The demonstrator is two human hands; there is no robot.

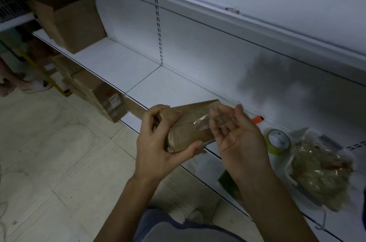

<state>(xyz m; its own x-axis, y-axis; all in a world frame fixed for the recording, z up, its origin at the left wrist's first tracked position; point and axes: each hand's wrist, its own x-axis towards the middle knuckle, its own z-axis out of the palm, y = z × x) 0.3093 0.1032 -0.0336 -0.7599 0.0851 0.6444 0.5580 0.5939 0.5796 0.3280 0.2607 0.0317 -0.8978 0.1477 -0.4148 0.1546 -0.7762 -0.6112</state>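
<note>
My left hand (pixel 158 142) grips the near end of a small brown paper-wrapped packet (pixel 191 123), fingers and thumb curled round it. A strip of clear plastic or tape (pixel 221 117) runs off the packet's far end over the fingers of my right hand (pixel 235 139). That hand lies palm up with its fingers lightly bent under the film; whether it pinches the film is not visible. Both hands are held in front of the white shelf (pixel 168 85), above its front edge.
On the shelf to the right lie a roll of yellow-green tape (pixel 277 141), an orange marker (pixel 257 119) and a clear bag of brownish goods (pixel 320 170). A cardboard box (pixel 73 22) stands at the shelf's far left. More boxes (pixel 107 99) sit below, over a tiled floor (pixel 59 152).
</note>
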